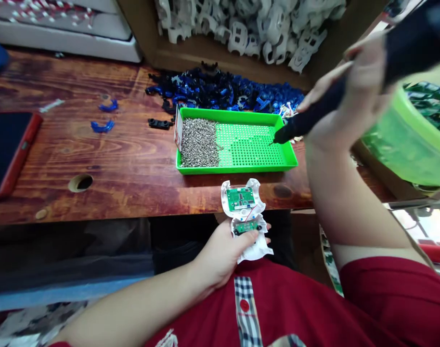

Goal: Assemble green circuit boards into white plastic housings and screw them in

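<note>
My left hand (223, 248) is closed around a white plastic housing (255, 249) in front of the table edge, the thumb lying across it. Two green circuit boards, a larger upper one (240, 198) and a smaller lower one (247, 226), sit in the white shell halves, with thin wires between them. My right hand (353, 91) grips a black electric screwdriver (321, 110), raised at the right and partly blurred. Its thin bit points down over the right part of a green perforated tray (238, 170). Small silver screws (199, 143) are heaped in the tray's left part.
Blue and black plastic parts (223, 91) lie piled behind the tray. A cardboard box (205, 52) of white shells stands at the back. At right is a green tub (396, 140) of circuit boards; at left, a red-cased phone (10, 149) and a table hole (80, 182).
</note>
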A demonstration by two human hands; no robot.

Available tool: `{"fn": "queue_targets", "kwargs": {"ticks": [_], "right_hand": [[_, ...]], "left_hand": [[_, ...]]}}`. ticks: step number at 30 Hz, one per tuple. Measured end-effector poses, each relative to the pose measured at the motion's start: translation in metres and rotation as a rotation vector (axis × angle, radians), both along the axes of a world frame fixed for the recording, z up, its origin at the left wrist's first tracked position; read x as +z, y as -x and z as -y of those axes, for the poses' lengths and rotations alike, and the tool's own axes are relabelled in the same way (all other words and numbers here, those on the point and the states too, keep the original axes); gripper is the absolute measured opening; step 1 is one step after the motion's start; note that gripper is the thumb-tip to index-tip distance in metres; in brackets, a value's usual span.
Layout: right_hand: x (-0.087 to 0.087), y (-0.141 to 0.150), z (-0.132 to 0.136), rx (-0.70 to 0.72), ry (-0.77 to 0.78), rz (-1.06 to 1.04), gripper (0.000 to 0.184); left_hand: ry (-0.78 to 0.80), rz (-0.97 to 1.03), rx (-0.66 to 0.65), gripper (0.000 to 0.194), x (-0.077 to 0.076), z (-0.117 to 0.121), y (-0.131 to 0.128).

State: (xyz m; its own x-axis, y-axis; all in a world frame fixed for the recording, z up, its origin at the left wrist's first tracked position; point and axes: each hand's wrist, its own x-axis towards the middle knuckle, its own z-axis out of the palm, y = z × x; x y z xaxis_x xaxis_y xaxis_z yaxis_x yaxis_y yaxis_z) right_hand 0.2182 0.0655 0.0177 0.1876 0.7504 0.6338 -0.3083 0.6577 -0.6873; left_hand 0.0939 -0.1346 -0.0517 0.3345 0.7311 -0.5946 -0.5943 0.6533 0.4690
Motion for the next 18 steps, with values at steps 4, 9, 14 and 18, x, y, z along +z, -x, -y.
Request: {"fn": "queue_targets", "kwargs": {"ticks": [4, 9, 14, 18], "right_hand": [[-0.011, 0.018, -0.043, -0.104, -0.165, 0.029, 0.024], [-0.021, 0.021, -0.060, -0.104, -0.145, 0.097, 0.036], [-0.024, 0.023, -0.065, -0.146, -0.099, 0.197, 0.035], [-0.023, 0.025, -0.065, -0.204, -0.058, 0.258, 0.033]], "left_hand": [[0.018, -0.013, -0.012, 0.033, 0.000, 0.000, 0.001], [0.020, -0.025, -0.041, 0.034, 0.000, -0.001, 0.002], [0.028, -0.033, -0.042, 0.034, 0.002, -0.002, 0.002], [0.027, -0.028, -0.038, 0.032, 0.003, -0.003, 0.002]]}}
